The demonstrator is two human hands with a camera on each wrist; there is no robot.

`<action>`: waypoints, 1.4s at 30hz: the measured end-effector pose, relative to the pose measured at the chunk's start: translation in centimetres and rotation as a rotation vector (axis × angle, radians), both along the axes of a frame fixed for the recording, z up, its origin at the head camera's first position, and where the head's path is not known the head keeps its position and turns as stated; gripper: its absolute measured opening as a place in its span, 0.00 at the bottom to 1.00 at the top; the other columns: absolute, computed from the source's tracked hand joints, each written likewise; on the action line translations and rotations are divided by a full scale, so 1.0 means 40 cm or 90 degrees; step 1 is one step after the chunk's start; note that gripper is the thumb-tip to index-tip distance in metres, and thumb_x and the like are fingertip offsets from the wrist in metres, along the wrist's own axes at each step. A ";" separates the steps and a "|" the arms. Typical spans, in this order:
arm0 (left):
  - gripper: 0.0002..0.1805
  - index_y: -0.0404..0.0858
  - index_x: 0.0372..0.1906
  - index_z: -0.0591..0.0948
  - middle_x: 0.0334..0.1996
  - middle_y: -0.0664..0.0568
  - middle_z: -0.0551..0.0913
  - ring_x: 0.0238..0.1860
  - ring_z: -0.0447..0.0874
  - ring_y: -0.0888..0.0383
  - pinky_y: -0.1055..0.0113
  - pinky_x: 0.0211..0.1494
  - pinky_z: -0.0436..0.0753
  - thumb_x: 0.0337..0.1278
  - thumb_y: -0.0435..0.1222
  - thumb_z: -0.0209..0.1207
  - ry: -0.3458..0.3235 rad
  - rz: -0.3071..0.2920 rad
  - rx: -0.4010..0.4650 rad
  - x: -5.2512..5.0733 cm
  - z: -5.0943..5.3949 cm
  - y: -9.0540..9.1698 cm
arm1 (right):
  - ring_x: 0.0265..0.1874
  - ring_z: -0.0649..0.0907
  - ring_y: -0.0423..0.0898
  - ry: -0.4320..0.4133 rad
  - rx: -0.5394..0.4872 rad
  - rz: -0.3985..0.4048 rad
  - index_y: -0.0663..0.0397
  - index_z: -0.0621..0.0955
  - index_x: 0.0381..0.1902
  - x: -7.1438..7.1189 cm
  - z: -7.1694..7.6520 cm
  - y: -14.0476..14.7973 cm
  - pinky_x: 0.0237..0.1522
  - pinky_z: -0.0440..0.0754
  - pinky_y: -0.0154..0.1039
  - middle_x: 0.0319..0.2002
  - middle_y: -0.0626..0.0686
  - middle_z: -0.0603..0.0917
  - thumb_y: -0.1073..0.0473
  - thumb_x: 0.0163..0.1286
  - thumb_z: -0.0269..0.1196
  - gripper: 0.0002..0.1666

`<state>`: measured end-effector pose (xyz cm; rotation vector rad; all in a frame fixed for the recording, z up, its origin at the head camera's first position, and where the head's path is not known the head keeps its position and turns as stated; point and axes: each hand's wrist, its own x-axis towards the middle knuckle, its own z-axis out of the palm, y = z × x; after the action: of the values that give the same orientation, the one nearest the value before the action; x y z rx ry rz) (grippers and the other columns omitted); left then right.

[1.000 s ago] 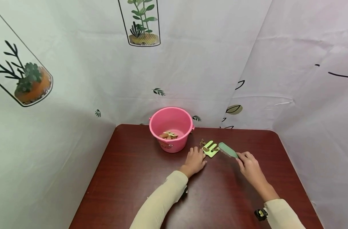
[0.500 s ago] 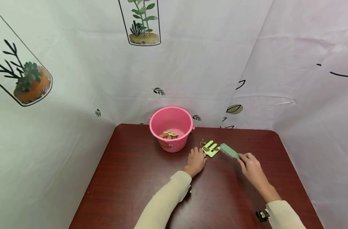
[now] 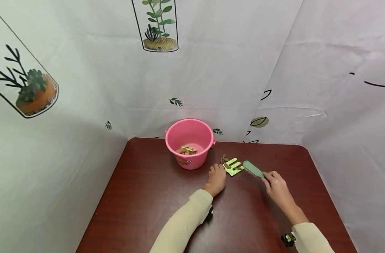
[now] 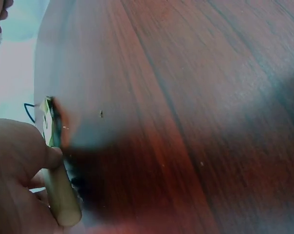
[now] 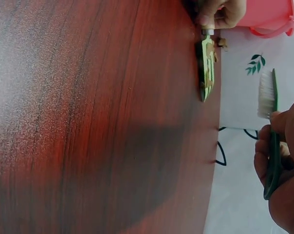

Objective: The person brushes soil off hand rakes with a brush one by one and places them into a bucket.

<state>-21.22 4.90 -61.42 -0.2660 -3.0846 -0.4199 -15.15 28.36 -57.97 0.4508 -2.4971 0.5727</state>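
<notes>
In the head view my left hand (image 3: 217, 180) grips a small hand fork with flat yellow-green tines (image 3: 231, 172). Its pale wooden handle (image 4: 62, 195) shows between thumb and fingers in the left wrist view. Brown dry bits, perhaps leaves, lie on the tines. My right hand (image 3: 278, 188) holds a green brush (image 3: 253, 169) by the handle, its head close to the tips of the tines. White bristles (image 5: 266, 97) show in the right wrist view. Whether the bristles touch the fork I cannot tell.
A pink bucket (image 3: 190, 130) stands at the back of the dark red-brown table (image 3: 141, 196), left of the fork, with brown and pale leaf-like pieces (image 3: 186, 151) inside. A brown crumpled bit (image 3: 224, 159) lies behind the fork. White printed cloth (image 3: 211, 70) hangs behind.
The fork has turned slightly, and its tines now point more to the right. My left hand has shifted a little. The brush stays near the tine tips.
</notes>
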 end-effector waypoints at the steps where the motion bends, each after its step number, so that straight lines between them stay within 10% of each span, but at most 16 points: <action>1: 0.03 0.34 0.44 0.77 0.40 0.42 0.76 0.43 0.78 0.45 0.55 0.43 0.79 0.68 0.29 0.56 0.000 0.002 0.000 0.001 0.004 0.001 | 0.29 0.80 0.54 0.003 -0.001 0.002 0.75 0.85 0.44 -0.001 0.000 -0.001 0.29 0.81 0.52 0.31 0.61 0.79 0.76 0.56 0.73 0.16; 6: 0.06 0.37 0.44 0.77 0.38 0.46 0.80 0.40 0.80 0.47 0.56 0.44 0.76 0.72 0.29 0.49 0.013 0.004 -0.035 0.005 0.023 -0.002 | 0.29 0.80 0.54 0.017 -0.005 0.008 0.75 0.85 0.44 -0.007 0.003 -0.003 0.29 0.81 0.52 0.31 0.61 0.79 0.76 0.56 0.73 0.16; 14: 0.17 0.38 0.47 0.76 0.39 0.47 0.82 0.39 0.83 0.47 0.54 0.44 0.78 0.57 0.38 0.69 0.047 -0.020 -0.060 -0.008 0.052 -0.033 | 0.29 0.81 0.54 0.022 -0.020 0.006 0.76 0.85 0.44 -0.029 0.028 -0.007 0.28 0.81 0.51 0.32 0.62 0.80 0.76 0.58 0.72 0.15; 23: 0.11 0.39 0.45 0.77 0.37 0.48 0.83 0.39 0.84 0.48 0.55 0.43 0.79 0.72 0.44 0.60 0.100 -0.047 -0.061 -0.010 0.095 -0.067 | 0.30 0.81 0.56 0.041 -0.024 0.020 0.76 0.85 0.46 -0.059 0.068 -0.009 0.29 0.81 0.52 0.34 0.64 0.80 0.76 0.59 0.71 0.16; 42: 0.11 0.38 0.42 0.80 0.34 0.49 0.82 0.37 0.82 0.51 0.59 0.40 0.79 0.66 0.43 0.65 0.243 -0.133 -0.122 0.032 0.203 -0.132 | 0.30 0.80 0.51 0.019 -0.037 0.036 0.73 0.85 0.49 -0.073 0.163 -0.088 0.29 0.80 0.48 0.36 0.61 0.80 0.73 0.63 0.71 0.16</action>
<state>-19.96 -0.39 -53.29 -0.5978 -2.7289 -0.0609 -18.08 24.85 -51.47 0.5045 -2.4398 0.6539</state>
